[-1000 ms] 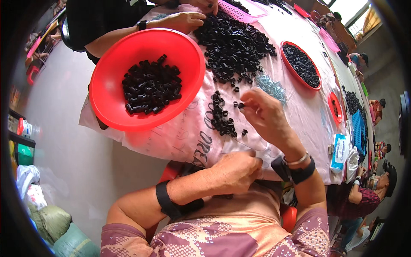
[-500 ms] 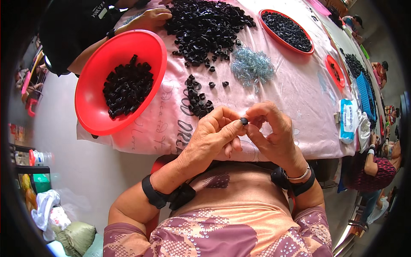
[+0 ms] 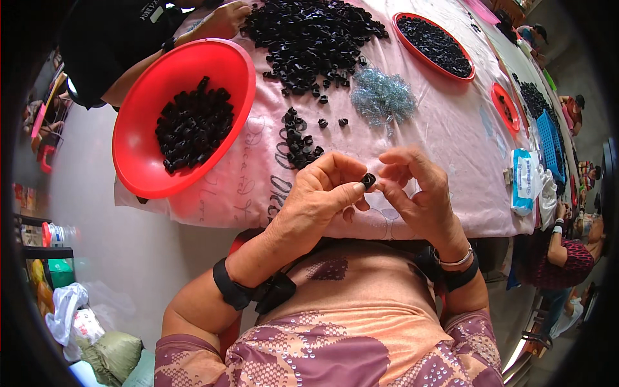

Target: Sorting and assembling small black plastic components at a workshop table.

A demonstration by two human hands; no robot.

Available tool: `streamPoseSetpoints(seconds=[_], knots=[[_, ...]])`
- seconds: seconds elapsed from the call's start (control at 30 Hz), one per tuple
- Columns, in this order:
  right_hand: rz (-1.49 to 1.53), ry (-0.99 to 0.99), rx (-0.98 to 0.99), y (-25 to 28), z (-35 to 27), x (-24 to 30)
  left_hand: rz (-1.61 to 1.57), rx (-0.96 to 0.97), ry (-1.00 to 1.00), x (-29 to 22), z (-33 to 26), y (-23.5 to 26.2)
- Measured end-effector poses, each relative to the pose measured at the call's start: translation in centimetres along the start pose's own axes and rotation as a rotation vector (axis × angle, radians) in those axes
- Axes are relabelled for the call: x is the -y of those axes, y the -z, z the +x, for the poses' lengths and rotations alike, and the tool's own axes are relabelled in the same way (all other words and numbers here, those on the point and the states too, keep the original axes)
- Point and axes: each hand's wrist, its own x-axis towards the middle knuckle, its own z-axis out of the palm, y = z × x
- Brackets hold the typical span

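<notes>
My left hand [image 3: 322,190] pinches a small black ring-like plastic piece [image 3: 368,180] between thumb and forefinger, just off the table's near edge. Close against the piece's right side is the thumb of my right hand [image 3: 422,193]. Its forefinger is raised apart from that thumb and slightly blurred, and I make out nothing between them. Ahead of my left hand lies a small group of similar black pieces [image 3: 300,145], with a large heap [image 3: 309,39] farther off. Beyond my right hand sits a tangled pile of clear, bluish small parts [image 3: 385,97].
A red bowl [image 3: 138,135] with black pieces stands at the left, beside a co-worker's arm [image 3: 145,71]. A red tray [image 3: 474,69] of black pieces lies at the far right. A blue-white packet [image 3: 523,182] and blue basket [image 3: 548,142] are at the right edge.
The black piece has turned in my left fingers, so its opening shows. My right forefinger has lifted away from it. The co-worker's hand has moved slightly farther off.
</notes>
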Motion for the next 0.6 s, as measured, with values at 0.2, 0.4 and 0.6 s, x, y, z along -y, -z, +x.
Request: streamPoseSetpoints(seconds=[0.2,0.4,0.6], knots=[[0.109,-0.007,0.050,-0.1,0.2,0.5,0.033,-0.024,-0.022,0.1,0.0,-0.1],[0.028,0.050,0.077,0.1,0.1,0.2,0.129,0.000,-0.023,-0.2,0.0,-0.4],[0.083,-0.041,0.172,1.0,0.3,0.5,0.228,0.013,0.067,-0.4,-0.3,-0.8]])
